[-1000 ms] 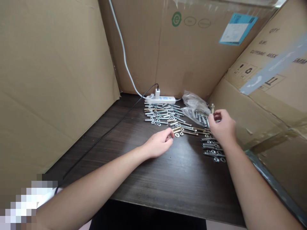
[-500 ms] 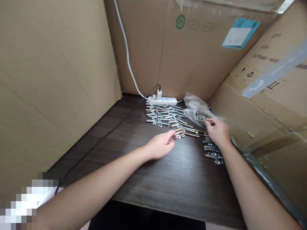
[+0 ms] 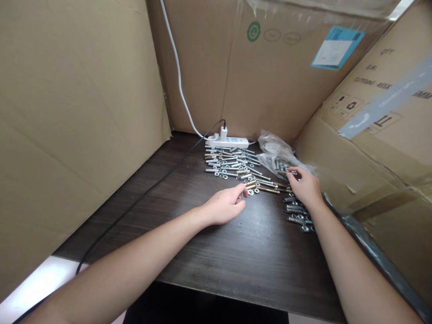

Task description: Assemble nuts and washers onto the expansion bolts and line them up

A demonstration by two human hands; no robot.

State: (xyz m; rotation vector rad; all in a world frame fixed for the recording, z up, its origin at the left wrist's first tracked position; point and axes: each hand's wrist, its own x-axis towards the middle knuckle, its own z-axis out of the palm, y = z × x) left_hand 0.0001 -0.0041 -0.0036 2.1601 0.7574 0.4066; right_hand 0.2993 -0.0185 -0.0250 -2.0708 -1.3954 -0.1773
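Now: bolt (image 3: 285, 172) at one o'clock, just lowered beside plastic bag (image 3: 275, 143), so neighbouring bolts (image 3: 278, 165) probably easy to nudge | right hand (image 3: 306, 186): narrow pinch at bolt, firmness cannot tell | left hand (image 3: 224, 205): loosely curled near washers (image 3: 250, 192), twelve o'clock, contents cannot tell | carton (image 3: 364, 164) close at three, tabletop (image 3: 209, 256) stretching toward six, up to near edge (image 3: 219, 294)

Worktop (image 3: 202, 252): dark brown, streaked grain. Cartons (image 3: 84, 103): tan. Label (image 3: 337, 48): blue and white. Power strip (image 3: 232, 143): white. Bolts (image 3: 229, 169): silver, some brassy. Thin cable (image 3: 158, 182): black. Round logo (image 3: 254, 31): green.
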